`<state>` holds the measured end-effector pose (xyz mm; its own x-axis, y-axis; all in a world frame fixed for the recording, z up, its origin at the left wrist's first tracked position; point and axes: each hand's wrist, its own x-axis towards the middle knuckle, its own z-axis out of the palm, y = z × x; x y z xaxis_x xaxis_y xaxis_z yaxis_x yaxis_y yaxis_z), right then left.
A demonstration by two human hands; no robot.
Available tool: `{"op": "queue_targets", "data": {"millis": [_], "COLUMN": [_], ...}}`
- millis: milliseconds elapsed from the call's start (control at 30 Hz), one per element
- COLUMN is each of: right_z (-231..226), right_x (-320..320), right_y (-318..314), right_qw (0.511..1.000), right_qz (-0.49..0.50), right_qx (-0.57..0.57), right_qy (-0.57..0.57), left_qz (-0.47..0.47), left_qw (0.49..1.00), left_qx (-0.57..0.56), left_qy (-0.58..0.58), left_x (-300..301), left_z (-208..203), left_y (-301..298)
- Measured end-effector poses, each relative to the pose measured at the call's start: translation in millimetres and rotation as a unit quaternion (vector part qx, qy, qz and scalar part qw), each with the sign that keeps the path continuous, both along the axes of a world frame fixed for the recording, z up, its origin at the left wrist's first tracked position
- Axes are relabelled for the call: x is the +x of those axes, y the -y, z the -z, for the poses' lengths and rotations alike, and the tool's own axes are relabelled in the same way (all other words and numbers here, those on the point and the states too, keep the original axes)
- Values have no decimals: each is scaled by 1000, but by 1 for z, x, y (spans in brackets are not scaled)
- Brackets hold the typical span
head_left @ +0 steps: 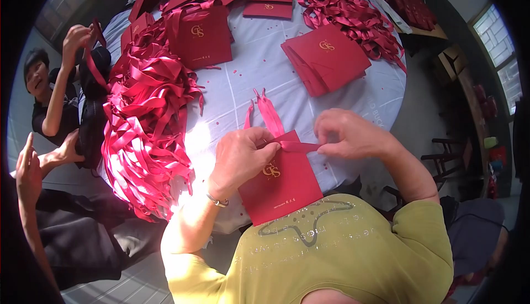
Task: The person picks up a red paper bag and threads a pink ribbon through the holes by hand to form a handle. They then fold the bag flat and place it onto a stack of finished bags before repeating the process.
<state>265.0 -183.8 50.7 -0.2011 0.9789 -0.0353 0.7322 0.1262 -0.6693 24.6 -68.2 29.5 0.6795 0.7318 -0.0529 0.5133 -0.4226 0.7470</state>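
A red paper gift bag point(292, 189) with gold print lies in front of me at the near edge of the table. My left hand point(243, 155) is closed at its top edge, thumb and finger pinching a red satin ribbon point(297, 147). The ribbon stretches to the right across the top of the bag, and my right hand point(350, 134) pinches its other end. Two loose ribbon tails point(269, 115) extend beyond the bag onto the cloth. Part of the bag's left side is hidden under my left hand and forearm.
A large heap of red ribbons point(146, 116) covers the table's left side; another ribbon pile point(353, 19) is at the far right. Stacked red bags point(328, 58) lie ahead on the white tablecloth point(248, 77). At left, a person point(52, 99) holds a ribbon.
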Motion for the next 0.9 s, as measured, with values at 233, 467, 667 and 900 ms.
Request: {"op": "queue_targets", "data": {"millis": [233, 467, 667, 900], "right_z": [-44, -35, -40, 7], "right_x": [10, 6, -17, -63], "right_y": [29, 40, 7, -26], "right_qw": [954, 861, 934, 973], "right_qz": [111, 53, 9, -41], "right_qx": [-122, 42, 295, 223], "right_qy": [-250, -504, -202, 47], "left_qz": [-22, -27, 50, 94], "left_qw": [999, 999, 998, 987], "left_qx": [-25, -18, -18, -91], "left_qy": [-1, -8, 40, 90], "left_x": [0, 3, -8, -16], "left_z": [4, 3, 1, 7], "left_y": [1, 2, -8, -16]}}
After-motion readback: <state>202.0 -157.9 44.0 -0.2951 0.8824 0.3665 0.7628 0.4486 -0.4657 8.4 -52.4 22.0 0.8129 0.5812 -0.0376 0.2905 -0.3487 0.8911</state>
